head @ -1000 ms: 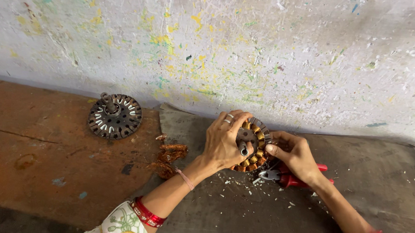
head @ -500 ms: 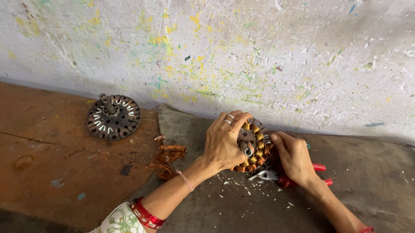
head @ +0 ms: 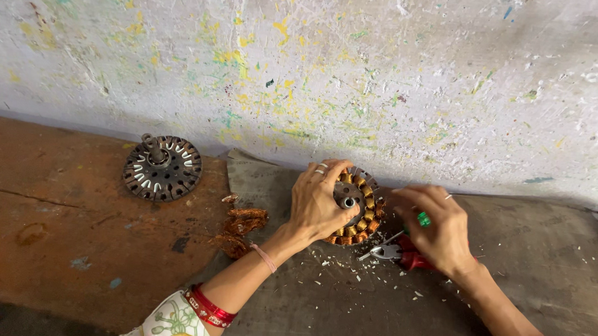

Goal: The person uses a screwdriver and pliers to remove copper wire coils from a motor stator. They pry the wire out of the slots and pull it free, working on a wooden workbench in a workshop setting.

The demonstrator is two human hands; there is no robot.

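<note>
Beside the wound stator (head: 360, 206), your left hand (head: 319, 203) clamps it down; your right hand (head: 434, 226) has lifted off it (fingers pinching a green-handled tool (head: 421, 220)), pliers (head: 403, 254) underneath.

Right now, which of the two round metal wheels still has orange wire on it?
The wound stator under the left hand, on the grey mat. The bare stator, lying alone on the brown board, shows only empty slots.
</note>
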